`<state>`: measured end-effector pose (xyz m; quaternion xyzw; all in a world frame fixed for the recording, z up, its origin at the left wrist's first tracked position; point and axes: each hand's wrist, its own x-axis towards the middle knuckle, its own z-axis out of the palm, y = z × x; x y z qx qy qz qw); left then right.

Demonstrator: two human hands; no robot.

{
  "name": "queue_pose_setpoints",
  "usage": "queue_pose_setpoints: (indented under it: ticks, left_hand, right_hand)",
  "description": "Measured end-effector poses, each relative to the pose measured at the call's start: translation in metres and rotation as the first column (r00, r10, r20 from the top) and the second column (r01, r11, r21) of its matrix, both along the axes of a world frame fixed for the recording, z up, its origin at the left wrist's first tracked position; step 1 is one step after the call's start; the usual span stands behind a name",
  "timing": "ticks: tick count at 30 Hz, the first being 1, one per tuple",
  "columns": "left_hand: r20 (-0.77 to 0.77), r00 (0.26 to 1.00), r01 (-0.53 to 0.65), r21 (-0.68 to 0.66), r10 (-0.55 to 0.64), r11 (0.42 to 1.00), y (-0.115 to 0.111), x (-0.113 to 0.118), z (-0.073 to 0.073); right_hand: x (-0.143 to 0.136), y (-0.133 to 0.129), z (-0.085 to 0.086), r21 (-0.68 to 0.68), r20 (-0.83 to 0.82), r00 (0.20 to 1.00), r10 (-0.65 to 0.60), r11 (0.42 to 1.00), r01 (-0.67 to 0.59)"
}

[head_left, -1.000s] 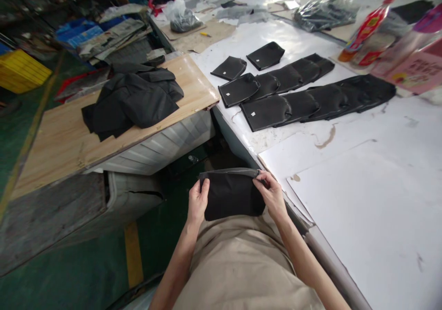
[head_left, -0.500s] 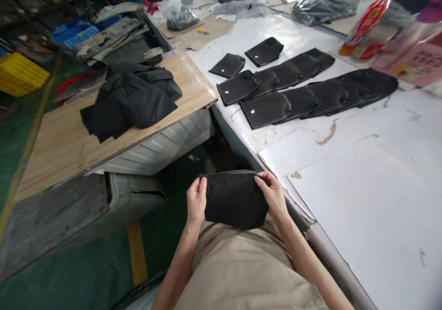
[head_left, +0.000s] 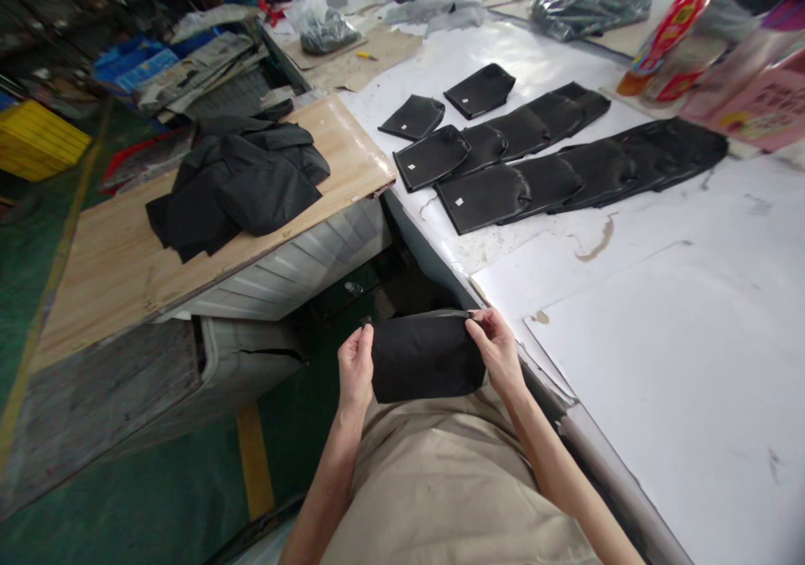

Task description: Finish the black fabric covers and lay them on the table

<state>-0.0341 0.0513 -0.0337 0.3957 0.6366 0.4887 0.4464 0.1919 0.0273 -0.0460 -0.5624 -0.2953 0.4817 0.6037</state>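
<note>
1. I have a black pouch [head_left: 426, 357] held up over my lap, just off the near edge of the white table [head_left: 660, 364].
2. My left hand [head_left: 355, 368] grips the pouch's left edge, thumb pressed against fingers with the cloth between them.
3. My right hand [head_left: 498, 349] pinches the pouch's top right corner between thumb and fingertips; what sits at that corner is too small to make out.
4. Farther up the white table lie the laid-out pouches [head_left: 553, 163], overlapping in two rows, with two more lying singly just beyond them. Several show a small white tag. I judge these to be finished.
5. On the wooden board [head_left: 106, 255] left of the white table sits a pile of black cloth [head_left: 242, 175], which I take to be work not yet handled.
6. So I judge the job to be well underway: many pieces set down, one in hand, a heap left.
7. A red bottle [head_left: 670, 33] and a pink box [head_left: 764, 104] stand at the white table's far right corner.
</note>
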Motion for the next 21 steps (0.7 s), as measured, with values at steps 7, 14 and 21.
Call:
queue_pose_setpoints:
  ticks: [7, 14, 21]
  left_hand:
    - [-0.089, 0.995, 0.057, 0.034, -0.054, 0.998, 0.000, 0.000, 0.000]
    - [-0.078, 0.996, 0.037, 0.053, -0.033, 0.998, 0.000, 0.003, 0.001]
    - [-0.140, 0.984, 0.117, 0.040, -0.110, 0.992, -0.002, 0.002, 0.004]
  right_hand:
    - [0.008, -0.001, -0.001, 0.021, 0.164, 0.974, 0.157, 0.986, -0.163]
    - [-0.003, -0.004, -0.005, -0.054, -0.064, 0.998, -0.003, 0.999, 0.000]
    - [-0.004, -0.002, -0.006, -0.089, -0.112, 0.993, -0.042, 0.996, 0.032]
